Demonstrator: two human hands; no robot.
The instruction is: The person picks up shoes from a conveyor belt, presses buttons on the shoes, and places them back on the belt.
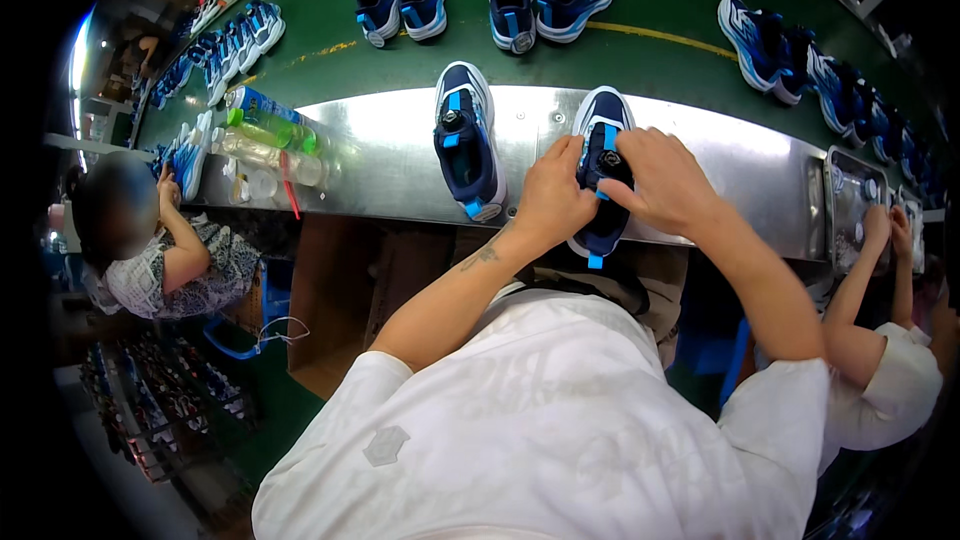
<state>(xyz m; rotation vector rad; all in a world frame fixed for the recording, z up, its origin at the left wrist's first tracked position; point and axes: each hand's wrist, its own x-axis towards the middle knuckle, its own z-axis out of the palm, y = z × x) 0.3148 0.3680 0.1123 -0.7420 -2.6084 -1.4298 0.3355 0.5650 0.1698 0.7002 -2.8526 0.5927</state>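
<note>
A navy, white and light-blue sneaker (604, 230) with a round dial on its tongue stands at the metal ledge's near edge, toe pointing away. My left hand (552, 190) grips its left side, fingers bent over the upper. From the right, my right hand (665, 180) is closed round the other side, its thumb stretched across the tongue just below the dial. The palms hide much of the shoe's sides. A matching sneaker (465, 145) stands untouched on the ledge to the left, its dial and blue pull tabs showing.
Two pairs of like sneakers (510, 5) stand on the green belt (640, 60) beyond the steel ledge (380, 140). More shoes (755, 45) line the right. Plastic bottles (270, 135) lie at left. A seated co-worker (180, 250) is at left; another co-worker's arms (860, 310) reach a tray (845, 200) at right.
</note>
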